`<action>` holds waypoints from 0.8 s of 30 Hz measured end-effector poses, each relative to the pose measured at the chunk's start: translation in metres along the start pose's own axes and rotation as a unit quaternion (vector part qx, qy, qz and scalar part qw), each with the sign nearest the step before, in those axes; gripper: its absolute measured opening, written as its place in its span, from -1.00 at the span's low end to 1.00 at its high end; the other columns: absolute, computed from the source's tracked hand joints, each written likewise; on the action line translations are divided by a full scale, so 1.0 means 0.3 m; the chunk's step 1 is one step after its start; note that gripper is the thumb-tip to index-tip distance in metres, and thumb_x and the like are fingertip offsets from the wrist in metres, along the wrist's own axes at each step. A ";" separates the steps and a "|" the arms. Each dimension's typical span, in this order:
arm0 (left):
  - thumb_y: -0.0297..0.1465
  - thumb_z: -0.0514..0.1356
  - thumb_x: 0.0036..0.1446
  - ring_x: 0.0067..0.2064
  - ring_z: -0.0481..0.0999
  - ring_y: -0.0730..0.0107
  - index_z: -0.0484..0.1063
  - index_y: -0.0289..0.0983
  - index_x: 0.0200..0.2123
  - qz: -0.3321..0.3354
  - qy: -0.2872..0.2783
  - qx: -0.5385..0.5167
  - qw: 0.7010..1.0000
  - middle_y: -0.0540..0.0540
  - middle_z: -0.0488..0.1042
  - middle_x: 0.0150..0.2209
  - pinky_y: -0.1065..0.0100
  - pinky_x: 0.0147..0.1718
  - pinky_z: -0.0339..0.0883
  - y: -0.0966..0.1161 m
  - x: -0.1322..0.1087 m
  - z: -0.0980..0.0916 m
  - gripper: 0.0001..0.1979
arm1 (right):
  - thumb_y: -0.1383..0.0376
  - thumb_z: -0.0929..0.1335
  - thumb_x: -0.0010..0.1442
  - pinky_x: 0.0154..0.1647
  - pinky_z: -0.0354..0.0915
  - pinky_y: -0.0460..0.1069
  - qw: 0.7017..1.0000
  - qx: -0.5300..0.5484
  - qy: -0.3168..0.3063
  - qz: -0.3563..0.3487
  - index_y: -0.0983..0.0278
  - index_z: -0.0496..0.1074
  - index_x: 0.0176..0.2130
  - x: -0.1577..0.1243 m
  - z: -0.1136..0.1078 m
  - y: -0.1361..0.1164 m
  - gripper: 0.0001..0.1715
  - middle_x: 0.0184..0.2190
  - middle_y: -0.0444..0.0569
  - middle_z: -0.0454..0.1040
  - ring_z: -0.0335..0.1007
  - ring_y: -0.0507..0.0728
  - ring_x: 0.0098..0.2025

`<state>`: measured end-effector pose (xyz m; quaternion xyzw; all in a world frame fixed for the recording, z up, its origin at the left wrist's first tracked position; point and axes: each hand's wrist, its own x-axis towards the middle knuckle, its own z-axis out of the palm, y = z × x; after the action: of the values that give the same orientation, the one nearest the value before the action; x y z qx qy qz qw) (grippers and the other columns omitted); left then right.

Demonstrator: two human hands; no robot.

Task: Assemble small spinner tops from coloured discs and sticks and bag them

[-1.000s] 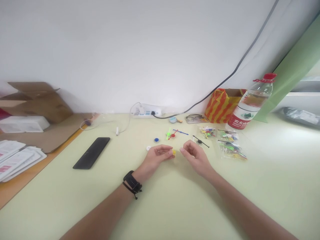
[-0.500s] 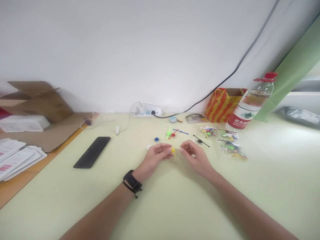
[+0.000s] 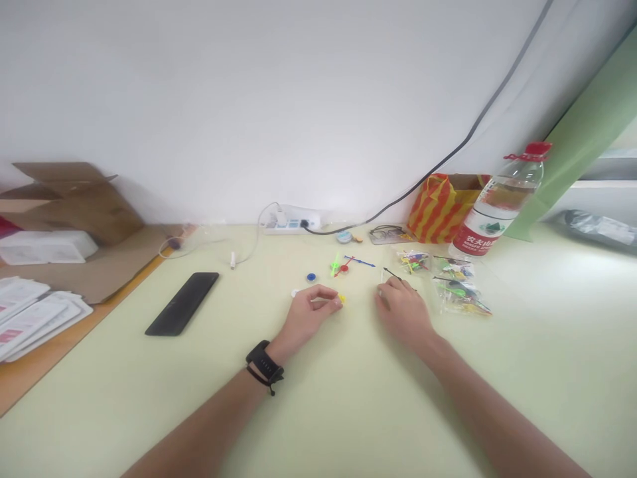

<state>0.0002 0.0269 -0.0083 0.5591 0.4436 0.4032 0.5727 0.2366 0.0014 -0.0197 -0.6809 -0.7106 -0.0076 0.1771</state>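
Note:
My left hand, with a dark watch at its wrist, pinches a small yellow plastic piece between thumb and fingertips. My right hand is lowered over a black arrow spinner, covering most of it; its fingers point down and their tips are hidden. A short white stick shows beside the right fingertips. Beyond the left hand lie a blue disc and a partly covered white piece. Farther back are a green piece, a red arrow spinner and a blue arrow.
Small clear bags of coloured parts lie at right, before a water bottle and a striped bag. A power strip sits by the wall. At left are a black phone, stacked cards and a cardboard box.
My right hand has moved away from the yellow piece, right and down onto the black arrow spinner. My left hand still pinches the yellow piece, whose hanging thin part no longer shows.

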 end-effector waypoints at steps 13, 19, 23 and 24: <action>-0.31 0.26 0.27 -0.11 0.67 0.24 0.50 -0.22 -0.20 0.135 -0.025 0.167 0.976 -0.09 0.65 -0.17 0.22 -0.04 0.56 -0.034 -0.002 -0.006 -0.89 | 0.41 0.28 0.35 -0.06 0.28 0.06 0.995 0.093 -0.019 -0.040 0.22 0.53 -0.06 0.004 0.008 -0.009 -0.73 -0.12 0.02 0.55 0.45 0.21 -0.04; -0.40 0.23 0.27 -0.10 0.59 0.22 0.52 -0.21 -0.22 0.213 0.030 0.285 0.934 -0.11 0.57 -0.13 0.15 0.01 0.51 -0.040 0.013 -0.027 -0.94 | 0.41 0.26 0.32 -0.15 0.25 0.04 0.993 0.100 -0.027 -0.049 0.22 0.45 -0.26 0.001 0.001 -0.015 -0.80 -0.23 -0.02 0.53 0.43 0.19 -0.14; -0.41 0.17 0.32 -0.02 0.50 0.10 0.61 -0.17 -0.13 0.225 0.043 0.391 0.891 -0.16 0.55 -0.06 0.02 0.05 0.41 -0.029 0.011 -0.034 -0.81 | 0.39 0.22 0.32 -0.24 0.23 0.04 0.992 0.119 -0.009 -0.042 0.20 0.34 -0.27 -0.006 -0.012 -0.026 -0.84 -0.30 -0.04 0.50 0.41 0.20 -0.24; -0.41 0.17 0.33 0.01 0.46 0.06 0.63 -0.15 -0.12 0.226 0.044 0.413 0.881 -0.17 0.53 -0.04 -0.01 0.05 0.39 -0.025 0.007 -0.034 -0.78 | 0.38 0.21 0.32 -0.27 0.22 0.04 0.990 0.136 -0.008 -0.035 0.20 0.32 -0.27 -0.007 -0.015 -0.030 -0.85 -0.33 -0.05 0.49 0.40 0.19 -0.28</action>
<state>-0.0094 0.0313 -0.0156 0.8119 0.4558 0.3262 0.1632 0.2290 -0.0023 -0.0140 -0.6255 -0.7296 0.0886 0.2618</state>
